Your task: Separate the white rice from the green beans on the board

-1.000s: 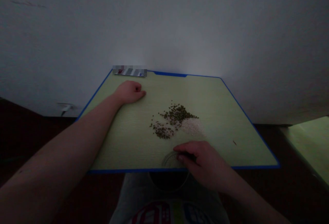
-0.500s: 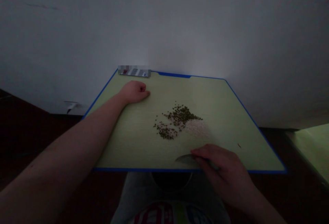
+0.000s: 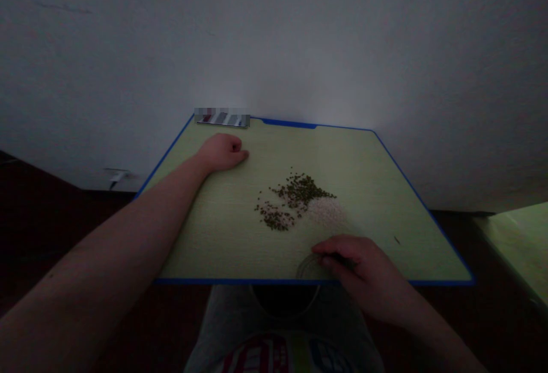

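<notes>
Our right hand (image 3: 363,264), the nearer, pinches a blurred curved tool (image 3: 307,264) reaching leftward, with pale grains (image 3: 326,212) just beyond it on the bench (image 3: 222,236), dark grains (image 3: 303,187) farther left, and our left hand (image 3: 219,152) loosely fisted, nothing visible inside.

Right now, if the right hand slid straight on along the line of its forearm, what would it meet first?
Probably the nearer patch of dark grains, ahead and left of the right hand. How high the hand sits above the tabletop is unclear, so it might pass over them.
</notes>
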### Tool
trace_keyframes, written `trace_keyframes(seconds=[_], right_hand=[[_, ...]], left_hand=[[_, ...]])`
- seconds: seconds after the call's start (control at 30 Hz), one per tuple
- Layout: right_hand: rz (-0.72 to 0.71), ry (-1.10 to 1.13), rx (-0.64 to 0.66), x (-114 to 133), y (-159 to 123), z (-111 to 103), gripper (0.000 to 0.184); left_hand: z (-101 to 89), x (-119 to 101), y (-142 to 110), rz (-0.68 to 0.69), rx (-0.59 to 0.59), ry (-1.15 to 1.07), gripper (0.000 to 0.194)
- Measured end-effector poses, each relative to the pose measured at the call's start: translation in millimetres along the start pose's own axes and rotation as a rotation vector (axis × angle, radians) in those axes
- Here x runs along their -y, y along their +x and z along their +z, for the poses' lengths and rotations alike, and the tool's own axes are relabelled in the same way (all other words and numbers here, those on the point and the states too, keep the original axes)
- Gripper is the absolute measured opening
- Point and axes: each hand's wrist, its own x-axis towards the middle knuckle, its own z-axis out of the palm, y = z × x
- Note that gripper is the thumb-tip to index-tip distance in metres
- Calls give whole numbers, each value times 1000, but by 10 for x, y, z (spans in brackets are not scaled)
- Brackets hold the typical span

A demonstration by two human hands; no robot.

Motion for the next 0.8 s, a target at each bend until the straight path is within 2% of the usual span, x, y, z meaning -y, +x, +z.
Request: trace_keyframes(seconds=[0.17, 0.33, 0.43, 0.53, 0.67, 0.8], right_hand=[[-39, 2, -19, 11, -51, -50, 22], [-172, -42, -65, 107, -94, -38, 21], [-353, -146, -149, 158, -100, 96, 23], [-552, -344, -240, 190, -94, 308, 29], [-604, -485, -245, 248, -78, 518, 29], [-583, -524, -249, 250, -68, 517, 31]], left_hand=[[0, -9, -1, -1, -3, -12, 33], [4, -3, -6, -1, -4, -11, 34], [11, 8, -3, -6, -5, 0, 34], [16, 14, 1, -12, -1, 16, 34], [10, 5, -2, -19, 16, 32, 33], [3, -1, -9, -6, 14, 23, 35]])
